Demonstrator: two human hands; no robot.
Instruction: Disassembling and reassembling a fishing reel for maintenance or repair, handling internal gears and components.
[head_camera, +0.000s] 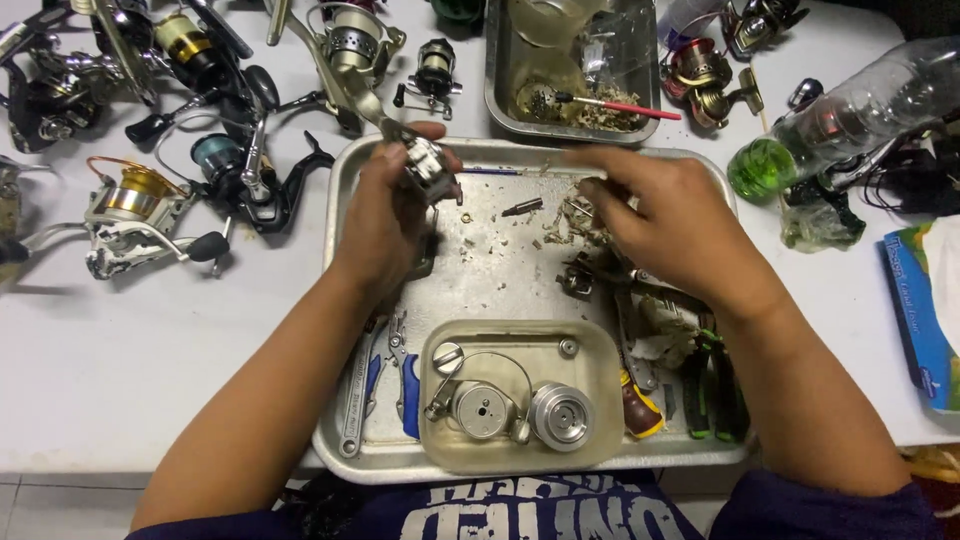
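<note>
My left hand (385, 215) grips a silver fishing reel body (428, 168) above the far left part of a metal tray (340, 300). My right hand (655, 215) hovers over the tray's far right, its fingertips blurred at a pile of small dirty parts and debris (568, 222); whether it holds anything is unclear. A small dark bit (522, 208) lies between the hands. Near me in the tray, a shallow plastic dish (600, 345) holds a silver spool (560, 415), a round rotor part (482, 410) and a wire bail.
Pliers and a wrench (385, 385) lie left of the dish; screwdrivers and green-handled pliers (715, 385) lie right. Several fishing reels (140, 205) crowd the white table's far left. A second metal pan (500, 70) with a red brush, a plastic bottle (850, 110) and a tissue pack (925, 310) are behind and right.
</note>
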